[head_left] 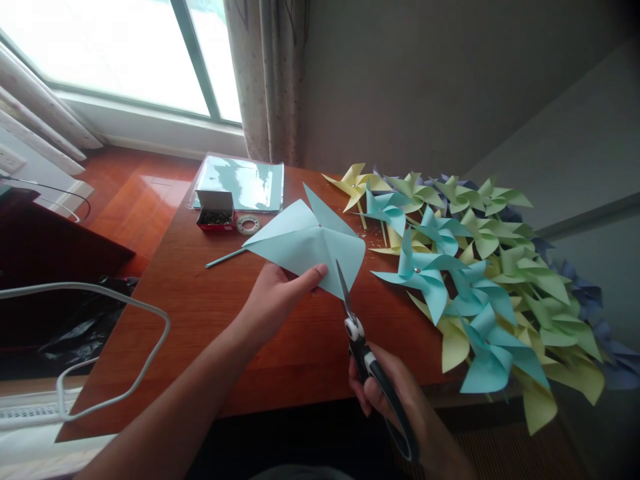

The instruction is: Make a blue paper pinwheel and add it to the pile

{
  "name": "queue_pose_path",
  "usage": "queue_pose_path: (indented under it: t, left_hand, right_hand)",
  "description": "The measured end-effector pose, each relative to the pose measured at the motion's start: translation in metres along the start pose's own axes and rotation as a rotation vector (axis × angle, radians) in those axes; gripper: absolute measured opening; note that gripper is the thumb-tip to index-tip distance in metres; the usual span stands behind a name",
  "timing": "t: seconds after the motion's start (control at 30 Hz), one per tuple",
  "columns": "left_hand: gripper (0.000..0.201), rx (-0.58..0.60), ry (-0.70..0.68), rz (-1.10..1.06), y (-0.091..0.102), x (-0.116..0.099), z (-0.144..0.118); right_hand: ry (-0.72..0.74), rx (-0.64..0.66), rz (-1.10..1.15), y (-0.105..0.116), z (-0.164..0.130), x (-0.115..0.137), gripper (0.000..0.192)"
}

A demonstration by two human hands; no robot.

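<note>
From my far seat, I have the left hand [280,293] pinching a sheet of light blue paper [295,243], thumb on top and fingers tucked under. The paper is just ahead of that hand. It is thin and smooth, with pointy corners and slits running in toward the middle, so its flaps stick up a little. My right hand [387,390] is closed around the dark handle of the scissors [357,330]. A shiny metal blade points away from it and lies over the paper's near corner, to the right of my left thumb. I cannot make out the other blade.

Ahead and left of my left hand are a thin blue stick [223,259], a flat white ring [249,225] and a little red box [216,217] with its lid up and small dark bits inside. Past them lies a shiny clear sleeve [240,183] with blue sheets in it.

The table [300,353] is smooth, reddish wood. Plain wood shows between my left hand and the near edge, and out to the slanting left edge too. My right hand is right at the near edge. Ahead and to its right, curly paper pinwheels [417,270] in blue, yellow, green and purple crowd together, so room is tight on that side.
</note>
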State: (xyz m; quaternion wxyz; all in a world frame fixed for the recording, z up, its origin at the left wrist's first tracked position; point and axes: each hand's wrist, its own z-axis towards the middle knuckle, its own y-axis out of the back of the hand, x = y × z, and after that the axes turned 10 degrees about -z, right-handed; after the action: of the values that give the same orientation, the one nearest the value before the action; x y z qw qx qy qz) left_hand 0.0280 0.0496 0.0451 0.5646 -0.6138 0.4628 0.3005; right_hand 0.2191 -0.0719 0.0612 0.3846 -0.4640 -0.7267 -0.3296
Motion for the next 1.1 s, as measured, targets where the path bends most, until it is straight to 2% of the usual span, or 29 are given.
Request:
queue_pose_path:
  t: [0.3, 1.1]
  left_hand:
    - [0.024, -0.027, 0.002, -0.014, -0.0022, -0.0015, -0.0009]
    - [0.024, 0.008, -0.002, -0.019, -0.0005, -0.0006, 0.0]
  right_hand:
    - [0.01, -0.01, -0.027, -0.0005, 0.003, -0.0015, 0.058]
    - [0.025, 0.015, -0.03, -0.0012, 0.005, -0.0022, 0.06]
